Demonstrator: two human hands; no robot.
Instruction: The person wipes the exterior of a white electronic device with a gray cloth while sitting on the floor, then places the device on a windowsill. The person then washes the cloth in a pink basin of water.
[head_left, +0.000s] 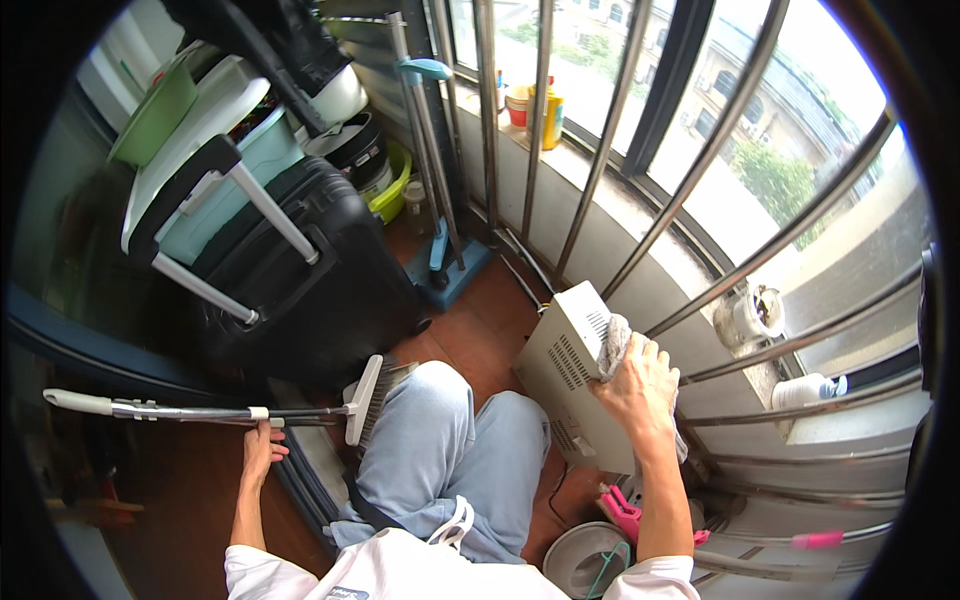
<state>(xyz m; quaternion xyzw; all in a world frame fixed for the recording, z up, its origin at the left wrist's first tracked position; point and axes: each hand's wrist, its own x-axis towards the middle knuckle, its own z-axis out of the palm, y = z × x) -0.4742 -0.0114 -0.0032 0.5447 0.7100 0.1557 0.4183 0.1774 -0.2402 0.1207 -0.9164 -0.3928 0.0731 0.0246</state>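
Observation:
My right hand (641, 386) presses a grey cloth (616, 343) against the top edge of a cream metal case with vent slots (574, 375), which stands tilted on the floor by the barred window. At the left, my left hand (262, 452) is at the metal handle of a broom (364, 405), its fingers partly hidden behind the handle; the grip is unclear. The broom's white head and grey bristles lie beside my left knee. Its handle, with a pale grip, runs out to the left.
A black suitcase (322, 300) with its handle raised stands ahead left, before stacked basins and tubs (154, 112). A blue-headed mop (450, 274) leans in the corner. Metal bars (679, 202) line the window side. A round grey lid or basin (589, 559) and a pink tool (621, 514) lie near my right arm.

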